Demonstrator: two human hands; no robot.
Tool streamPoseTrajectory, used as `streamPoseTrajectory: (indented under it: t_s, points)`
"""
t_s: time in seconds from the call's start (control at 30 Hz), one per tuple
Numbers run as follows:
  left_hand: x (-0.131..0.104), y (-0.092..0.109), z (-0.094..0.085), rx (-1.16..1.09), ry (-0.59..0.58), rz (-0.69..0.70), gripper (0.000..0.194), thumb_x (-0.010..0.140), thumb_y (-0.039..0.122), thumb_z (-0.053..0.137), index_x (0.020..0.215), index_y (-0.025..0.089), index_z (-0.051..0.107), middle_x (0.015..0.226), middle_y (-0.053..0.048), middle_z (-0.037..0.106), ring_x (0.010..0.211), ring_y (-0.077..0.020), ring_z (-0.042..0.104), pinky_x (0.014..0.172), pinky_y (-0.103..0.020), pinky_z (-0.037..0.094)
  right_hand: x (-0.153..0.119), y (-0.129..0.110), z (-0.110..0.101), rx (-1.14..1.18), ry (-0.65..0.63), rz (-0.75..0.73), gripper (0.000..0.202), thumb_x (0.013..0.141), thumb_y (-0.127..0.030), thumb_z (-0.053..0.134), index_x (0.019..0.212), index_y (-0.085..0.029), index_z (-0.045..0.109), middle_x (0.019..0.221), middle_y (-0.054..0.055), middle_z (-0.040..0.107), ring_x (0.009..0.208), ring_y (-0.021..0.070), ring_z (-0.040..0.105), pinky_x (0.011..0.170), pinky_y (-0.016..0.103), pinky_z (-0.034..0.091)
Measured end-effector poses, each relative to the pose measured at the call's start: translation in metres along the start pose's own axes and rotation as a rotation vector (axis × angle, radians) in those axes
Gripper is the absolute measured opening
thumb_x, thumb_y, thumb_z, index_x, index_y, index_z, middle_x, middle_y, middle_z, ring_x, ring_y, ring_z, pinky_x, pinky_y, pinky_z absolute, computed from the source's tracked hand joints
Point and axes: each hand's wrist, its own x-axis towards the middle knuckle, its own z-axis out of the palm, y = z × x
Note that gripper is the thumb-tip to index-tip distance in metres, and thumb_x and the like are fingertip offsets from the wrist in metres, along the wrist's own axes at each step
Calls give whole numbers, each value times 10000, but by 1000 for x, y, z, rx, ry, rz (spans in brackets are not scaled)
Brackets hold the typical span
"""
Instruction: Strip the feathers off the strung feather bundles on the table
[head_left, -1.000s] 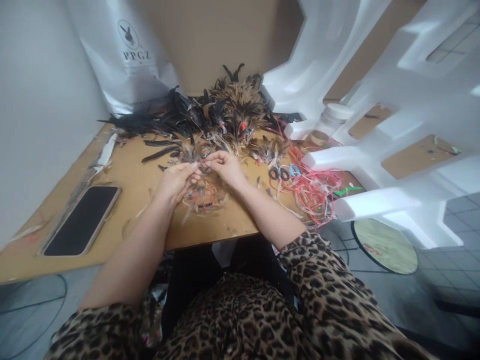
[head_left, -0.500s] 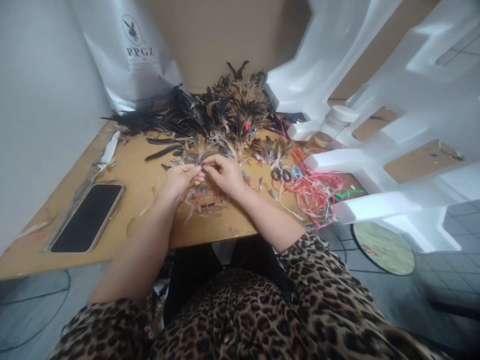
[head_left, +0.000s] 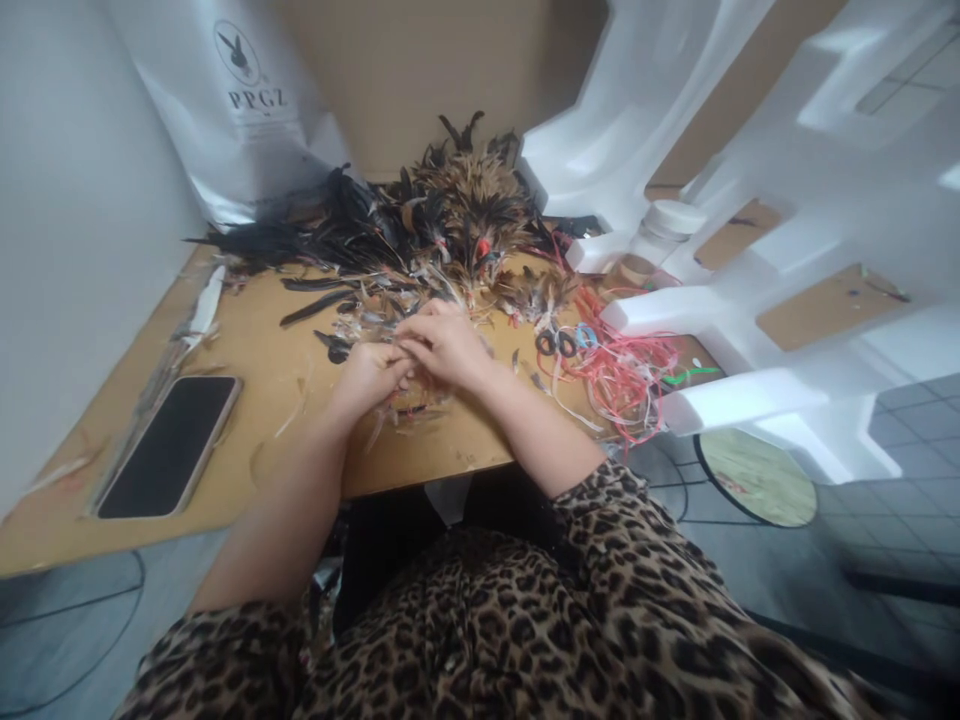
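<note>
My left hand (head_left: 373,375) and my right hand (head_left: 446,345) meet above the table's near half. Fingers of both hands are pinched together, the right ones lying over the left fingertips. Whatever they hold is hidden between them. Small loose feathers (head_left: 367,310) lie just beyond the hands, brown and grey, and wispy scraps (head_left: 409,410) show beneath them. Farther back is a pile of long black feathers (head_left: 300,245), beside a thick bunch of brown feathers (head_left: 480,185). Dark-handled scissors (head_left: 555,343) rest to the right of my right hand.
A phone (head_left: 171,447) lies at left on the wooden table (head_left: 277,470). Tangled pink and white string (head_left: 622,385) spreads at right, against white foam pieces (head_left: 750,395). A lidded jar (head_left: 667,230) stands behind. A silvery bag (head_left: 247,150) rises at back left; a round stool (head_left: 757,478) is below right.
My right hand has closed over the left fingertips, covering the pinch point that showed before. Both hands sit slightly lower relative to the feathers. The whole view has shifted a little.
</note>
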Motion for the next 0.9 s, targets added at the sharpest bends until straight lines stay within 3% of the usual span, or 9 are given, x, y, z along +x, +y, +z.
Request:
streamPoseTrajectory:
  t_s: [0.2,0.33,0.43,0.57,0.7,0.9]
  points:
    - [-7,8,5,-100,-153,83,156,715,287,606,655,168,686,551,-27,632,474,-114,561,495,-211,437,5,28,0,763,-164,295,206,685,-226,651,861,-123,615,708,12,650,646,97,587,646,238,478]
    - [-8,16,3,-253,-104,24,174,708,302,626,659,143,677,541,-35,624,438,-96,533,454,-202,424,7,35,9,1038,-146,442,264,620,-215,689,848,-115,603,678,3,660,576,80,589,574,196,476]
    - [-4,15,2,-357,10,-38,191,701,313,640,639,133,666,514,-30,604,403,-76,503,423,-188,401,8,37,18,1105,-20,449,244,587,-178,699,799,-121,591,677,-11,658,601,69,593,633,185,479]
    - [5,6,3,-556,151,-114,180,661,296,676,617,126,638,554,-29,622,414,-53,502,411,-160,375,9,43,31,1055,99,437,286,597,-217,712,842,-132,591,712,-15,660,651,63,598,703,193,472]
    - [11,0,4,-747,209,-220,175,618,264,708,652,110,632,565,-15,624,429,-33,505,425,-134,379,6,36,34,763,134,381,298,678,-302,672,917,-136,608,791,21,670,718,89,609,737,228,477]
    - [14,-3,4,-826,207,-265,201,597,253,728,674,92,635,562,-22,626,431,-35,513,420,-129,387,-3,11,20,168,194,52,206,833,-260,513,953,-173,656,888,50,674,863,137,559,834,274,434]
